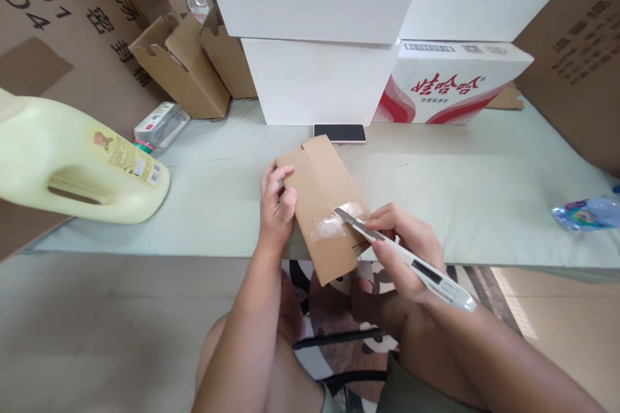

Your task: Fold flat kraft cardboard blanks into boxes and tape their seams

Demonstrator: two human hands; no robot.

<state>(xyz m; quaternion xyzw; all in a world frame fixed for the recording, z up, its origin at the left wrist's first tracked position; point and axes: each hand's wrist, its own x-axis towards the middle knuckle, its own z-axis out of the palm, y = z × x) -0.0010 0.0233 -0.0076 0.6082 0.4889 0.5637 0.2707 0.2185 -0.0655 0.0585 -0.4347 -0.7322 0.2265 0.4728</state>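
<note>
A small brown cardboard box [322, 184] lies tilted at the table's front edge, its near end jutting out over the floor. Clear tape [329, 227] is stuck across its upper face. My left hand [278, 206] grips the box along its left side, fingers curled over the edge. In my right hand [407, 248] is a white utility knife [426, 274], held between thumb and fingers. Its blade is out, and the tip is at the tape on the box. I cannot see the box's underside.
Behind the box lies a phone [340, 133], before stacked white cartons [320, 77]. A red-and-white carton [450, 87] stands right of them. To the left are a large yellow jug [82, 161], a clear bottle [162, 126] and open cardboard boxes [188, 68]. A plastic bottle [586, 213] lies far right.
</note>
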